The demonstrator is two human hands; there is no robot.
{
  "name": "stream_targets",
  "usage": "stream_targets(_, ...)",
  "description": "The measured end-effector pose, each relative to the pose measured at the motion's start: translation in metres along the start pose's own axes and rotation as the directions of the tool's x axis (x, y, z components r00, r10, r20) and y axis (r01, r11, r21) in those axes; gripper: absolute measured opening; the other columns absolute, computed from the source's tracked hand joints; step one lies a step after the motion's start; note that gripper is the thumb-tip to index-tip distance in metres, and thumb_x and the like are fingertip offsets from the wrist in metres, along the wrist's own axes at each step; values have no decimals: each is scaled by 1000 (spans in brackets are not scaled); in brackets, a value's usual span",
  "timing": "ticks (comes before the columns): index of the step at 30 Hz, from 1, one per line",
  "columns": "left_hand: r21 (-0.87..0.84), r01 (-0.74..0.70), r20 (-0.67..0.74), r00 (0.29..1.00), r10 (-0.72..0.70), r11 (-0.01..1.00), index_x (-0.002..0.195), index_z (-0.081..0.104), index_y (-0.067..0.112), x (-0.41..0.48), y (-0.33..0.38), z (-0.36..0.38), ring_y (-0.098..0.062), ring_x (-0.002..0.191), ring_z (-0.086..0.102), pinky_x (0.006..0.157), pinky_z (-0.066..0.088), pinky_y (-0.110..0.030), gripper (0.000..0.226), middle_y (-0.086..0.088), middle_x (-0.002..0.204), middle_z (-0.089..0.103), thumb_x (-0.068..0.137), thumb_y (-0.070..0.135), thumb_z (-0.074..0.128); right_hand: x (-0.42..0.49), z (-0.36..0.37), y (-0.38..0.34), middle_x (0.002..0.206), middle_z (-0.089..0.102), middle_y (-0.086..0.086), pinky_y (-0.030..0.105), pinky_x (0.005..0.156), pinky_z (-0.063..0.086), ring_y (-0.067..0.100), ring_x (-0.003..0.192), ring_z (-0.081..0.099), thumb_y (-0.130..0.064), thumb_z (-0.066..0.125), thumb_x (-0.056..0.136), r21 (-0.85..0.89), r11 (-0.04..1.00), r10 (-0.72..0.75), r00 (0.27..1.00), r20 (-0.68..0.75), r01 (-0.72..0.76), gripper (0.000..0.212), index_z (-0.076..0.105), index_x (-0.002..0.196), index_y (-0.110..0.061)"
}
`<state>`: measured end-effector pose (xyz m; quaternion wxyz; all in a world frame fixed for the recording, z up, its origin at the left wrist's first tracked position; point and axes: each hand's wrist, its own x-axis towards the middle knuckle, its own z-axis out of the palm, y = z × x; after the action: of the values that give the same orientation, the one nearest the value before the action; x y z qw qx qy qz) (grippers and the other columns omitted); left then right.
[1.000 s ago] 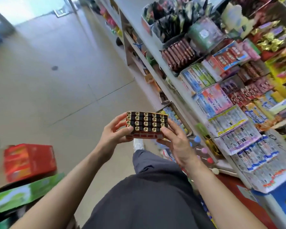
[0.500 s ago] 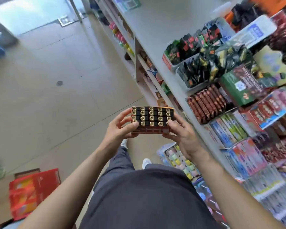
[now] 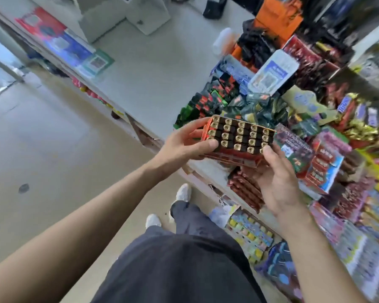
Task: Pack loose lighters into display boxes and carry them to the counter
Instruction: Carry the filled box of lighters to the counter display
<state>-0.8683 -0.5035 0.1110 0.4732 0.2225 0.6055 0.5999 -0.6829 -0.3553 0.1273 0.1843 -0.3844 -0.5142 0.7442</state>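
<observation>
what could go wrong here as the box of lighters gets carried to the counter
1. The display box is open-topped and tilted, with the lighters standing loose in rows; tipping it further might spill some.
2. The left hand and right hand grip only its ends, so a slip could drop the whole box onto the floor.
3. The counter is crowded on the right with snack packets; setting the box down there could knock goods over. The bare grey area looks safer.

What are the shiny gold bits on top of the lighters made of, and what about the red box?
The lighter tops look like polished, gold-coloured metal, since they glint. The red display box looks like thin printed cardboard, judging by its flat folded edges. Blur leaves both uncertain.
</observation>
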Motion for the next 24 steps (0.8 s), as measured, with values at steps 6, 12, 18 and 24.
stream_targets(6, 100, -100, 175, 981, 82, 990, 143, 50, 26, 115, 50, 29, -18, 110, 70, 89, 59, -32, 79, -2, 128, 66, 73, 31, 86, 71, -28, -49, 109, 65, 3, 42, 81, 52, 22, 98, 63, -35, 59, 93, 33, 996, -74, 974, -214, 83, 26, 59, 117, -24)
stream_targets(12, 234, -244, 216, 957, 195, 941, 140, 54, 22, 220, 76, 70, -16, 91, 74, 79, 60, -34, 76, 1, 131, 64, 74, 26, 90, 135, -72, -94, 94, 64, -3, 42, 77, 53, 19, 90, 65, -34, 58, 99, 38, 992, -98, 930, -354, 119, 9, 56, 99, -26)
stream_targets(18, 402, -383, 333, 907, 257, 832, 145, 51, 24, 322, 100, 95, -14, 125, 56, 87, 59, -39, 92, 3, 134, 60, 66, 49, 91, 197, -110, -128, 123, 64, 10, 39, 75, 56, 31, 102, 66, -51, 65, 88, 26, 994, -84, 886, -456, 107, 32, 61, 107, -25)
stream_targets(24, 477, -485, 440, 853, 279, 733, 123, 65, 23, 424, 144, 131, 9, 89, 65, 82, 55, -24, 65, 17, 105, 69, 66, 37, 94, 274, -138, -174, 130, 66, 4, 40, 81, 58, 27, 119, 63, -67, 65, 77, -43, 991, -125, 808, -576, 123, 51, 65, 114, -33)
